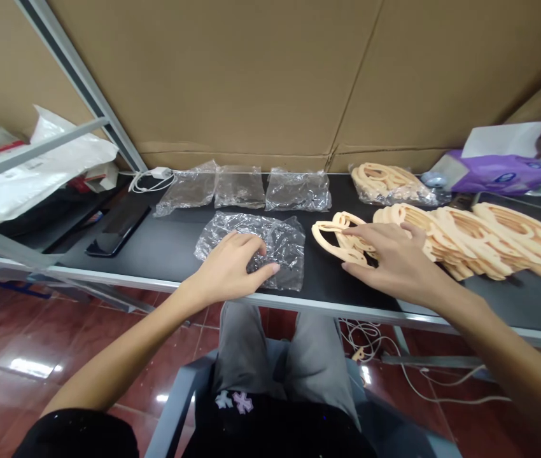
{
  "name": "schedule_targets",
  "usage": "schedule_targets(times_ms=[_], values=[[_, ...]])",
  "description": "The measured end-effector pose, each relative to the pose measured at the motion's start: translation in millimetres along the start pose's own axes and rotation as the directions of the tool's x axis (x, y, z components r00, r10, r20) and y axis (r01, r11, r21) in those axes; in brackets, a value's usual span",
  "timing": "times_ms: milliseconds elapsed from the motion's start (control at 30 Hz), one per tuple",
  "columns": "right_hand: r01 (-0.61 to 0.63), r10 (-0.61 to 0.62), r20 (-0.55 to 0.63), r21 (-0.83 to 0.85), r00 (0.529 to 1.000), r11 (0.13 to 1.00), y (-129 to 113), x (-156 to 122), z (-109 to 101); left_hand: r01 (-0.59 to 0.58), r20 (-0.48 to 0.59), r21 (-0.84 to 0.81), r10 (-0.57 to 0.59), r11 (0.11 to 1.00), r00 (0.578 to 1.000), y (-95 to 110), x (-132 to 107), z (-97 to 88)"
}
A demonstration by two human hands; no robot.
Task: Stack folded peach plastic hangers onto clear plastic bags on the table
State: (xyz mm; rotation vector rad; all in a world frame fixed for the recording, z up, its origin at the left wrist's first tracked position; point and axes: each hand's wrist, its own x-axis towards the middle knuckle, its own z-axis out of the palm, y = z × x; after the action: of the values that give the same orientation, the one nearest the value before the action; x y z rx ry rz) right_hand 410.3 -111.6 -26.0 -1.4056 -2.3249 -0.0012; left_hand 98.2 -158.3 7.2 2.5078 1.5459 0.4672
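Observation:
My left hand (232,270) rests on a stack of clear plastic bags (280,245) at the near edge of the black table (165,245), fingers curled and pinching the top bag. My right hand (392,257) lies flat with fingers stretched over a loose pale wooden cut-out piece (335,238), touching it. To the right of it, a long fanned row of the same wooden cut-outs (490,238) leans across the table.
Three more piles of clear bags (239,187) lie along the back by the cardboard wall. A filled bag of cut-outs (387,184), a purple tissue pack (499,172), a dark phone (118,229) and a white charger (158,173) are on the table. A metal frame bar (36,149) crosses the left.

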Motion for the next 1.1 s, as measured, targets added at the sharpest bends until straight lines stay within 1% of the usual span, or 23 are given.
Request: schedule_targets(times_ms=[100,133,200,300,400,467,533,600,700,833,1000,1033,1100], values=[[-0.011,0.011,-0.002,0.049,1.000,0.999,-1.7,2.2,-4.2,0.069,-0.036,0.112,-0.065,0.991,0.997,5.8,9.7,1.4],[-0.011,0.011,-0.011,0.062,1.000,0.998,-3.0,2.0,-7.4,0.082,-0.031,0.161,-0.078,0.984,0.996,6.9,13.8,2.5],[0.005,-0.001,-0.039,0.103,0.999,0.995,-7.7,-0.4,-16.5,0.089,0.015,0.228,-0.095,0.970,0.995,6.9,21.6,4.3],[0.066,-0.049,-0.088,0.209,0.995,0.976,-22.1,-7.2,-32.2,0.106,0.085,0.224,-0.128,0.969,0.988,3.0,27.9,4.7],[0.147,-0.122,-0.101,0.305,0.987,0.941,-43.7,-13.3,-38.0,0.138,0.103,0.201,-0.161,0.970,0.982,1.2,27.8,2.6],[0.198,-0.179,-0.087,0.315,0.980,0.928,-57.5,-15.4,-32.6,0.144,0.112,0.211,-0.170,0.967,0.979,3.7,26.4,1.0],[0.233,-0.220,-0.078,0.294,0.972,0.927,-67.4,-16.5,-22.8,0.154,0.113,0.244,-0.186,0.957,0.976,8.6,25.4,0.0],[0.242,-0.230,-0.076,0.272,0.970,0.931,-72.4,-17.8,-13.2,0.160,0.109,0.282,-0.197,0.946,0.974,14.3,24.9,-0.5],[0.231,-0.214,-0.093,0.258,0.972,0.938,-75.3,-20.9,-5.4,0.144,0.069,0.302,-0.172,0.943,0.983,21.1,24.3,-0.9],[0.248,-0.197,-0.206,0.263,0.958,0.932,-83.8,-23.5,-1.0,0.121,-0.013,0.239,-0.122,0.964,0.992,26.8,22.2,-1.2],[0.327,-0.217,-0.362,0.275,0.907,0.904,-102.0,-20.0,9.7,0.089,-0.034,0.129,-0.085,0.988,0.996,27.7,19.2,-0.7],[0.341,-0.224,-0.381,0.277,0.897,0.898,-104.9,-19.1,12.0,0.086,-0.042,0.104,-0.082,0.991,0.996,27.2,18.3,-0.6],[0.342,-0.227,-0.378,0.274,0.898,0.899,-108.5,-17.0,16.8,0.083,-0.055,0.050,-0.081,0.995,0.995,27.1,15.5,-0.3]])
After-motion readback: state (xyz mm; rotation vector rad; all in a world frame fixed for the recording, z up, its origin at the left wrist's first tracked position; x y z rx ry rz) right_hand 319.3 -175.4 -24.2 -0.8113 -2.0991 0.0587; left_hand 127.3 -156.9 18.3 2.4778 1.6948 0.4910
